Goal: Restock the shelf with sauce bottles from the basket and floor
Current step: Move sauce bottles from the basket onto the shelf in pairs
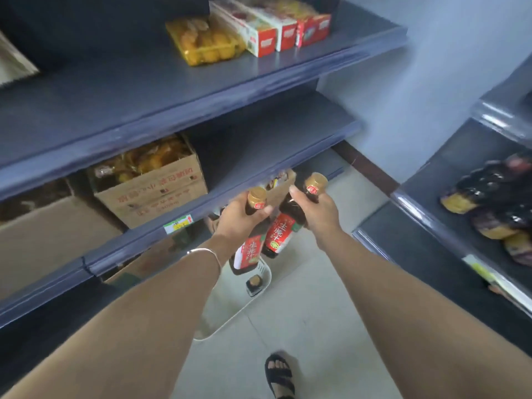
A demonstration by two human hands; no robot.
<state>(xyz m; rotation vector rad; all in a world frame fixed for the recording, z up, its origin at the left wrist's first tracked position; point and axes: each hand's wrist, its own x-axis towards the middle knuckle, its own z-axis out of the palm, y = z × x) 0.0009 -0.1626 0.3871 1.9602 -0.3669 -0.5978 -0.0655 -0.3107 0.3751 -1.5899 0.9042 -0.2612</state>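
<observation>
My left hand (241,216) grips the neck of a dark sauce bottle (249,251) with a gold cap and red label. My right hand (318,210) grips the neck of a second, matching sauce bottle (283,228). Both bottles hang in the air in front of the edge of the middle grey shelf (259,156). Below them a white basket (230,312) stands on the floor, and one more gold-capped bottle (254,282) stands upright in it. My left forearm hides part of the basket.
A cardboard box of yellow packets (152,185) sits on the middle shelf at left. The upper shelf (144,90) carries yellow snack packs (205,43) and red-white boxes (273,27). Another shelving unit with dark wrapped goods (495,203) stands at right. My sandalled foot (279,375) is on the tiled floor.
</observation>
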